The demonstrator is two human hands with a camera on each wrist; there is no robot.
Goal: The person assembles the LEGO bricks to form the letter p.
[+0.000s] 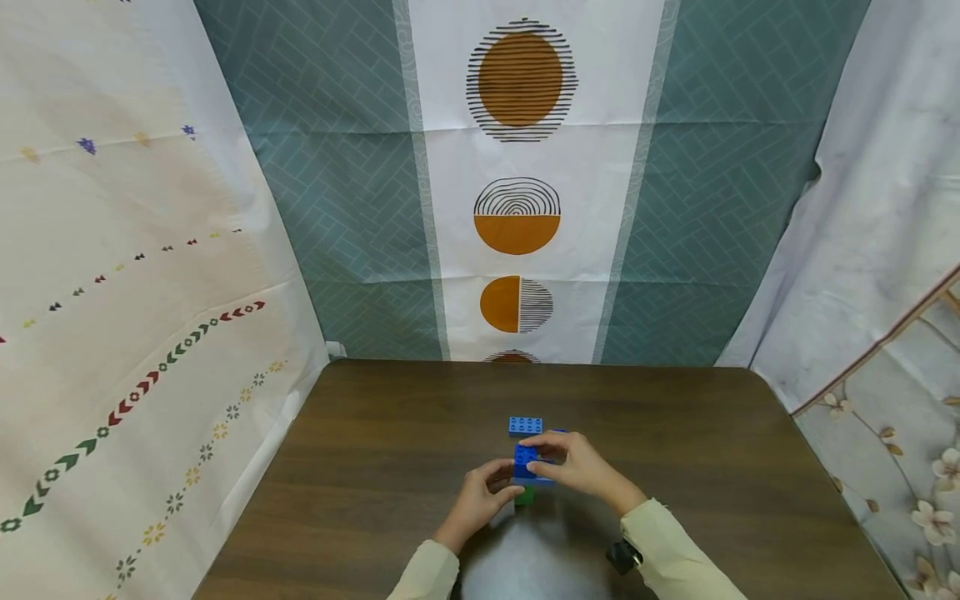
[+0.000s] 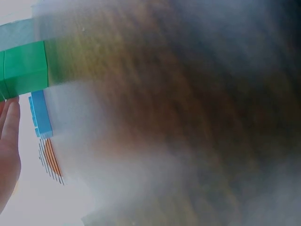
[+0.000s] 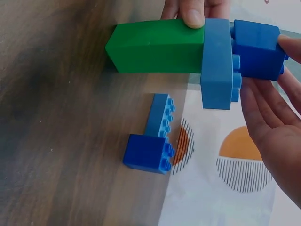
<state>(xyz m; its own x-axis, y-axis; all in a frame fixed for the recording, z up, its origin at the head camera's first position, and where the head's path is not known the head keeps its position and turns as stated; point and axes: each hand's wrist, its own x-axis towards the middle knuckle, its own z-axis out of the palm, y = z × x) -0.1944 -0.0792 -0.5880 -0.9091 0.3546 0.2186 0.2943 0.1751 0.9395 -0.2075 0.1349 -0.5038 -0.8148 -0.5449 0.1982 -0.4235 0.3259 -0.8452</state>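
A stack of toy building bricks stands upright on the table, between both hands. Its lower part is green bricks (image 3: 157,47), with a lighter blue brick (image 3: 216,63) lying crosswise over them. The top piece is a dark blue brick (image 1: 525,460), touching the lighter one in the right wrist view. My right hand (image 1: 588,468) pinches this dark blue brick between thumb and fingers. Lower down, my left hand (image 1: 480,497) grips the green part, a fingertip pressing it just under the lighter blue brick. Only part of the left hand shows in its own wrist view.
Behind the stack, a lighter blue brick (image 1: 525,426) and another dark blue brick (image 3: 146,153) rest on the wooden table (image 1: 390,450). The right hand partly hides the dark one in the head view. A patterned cloth (image 1: 360,208) hangs beyond the table's far edge.
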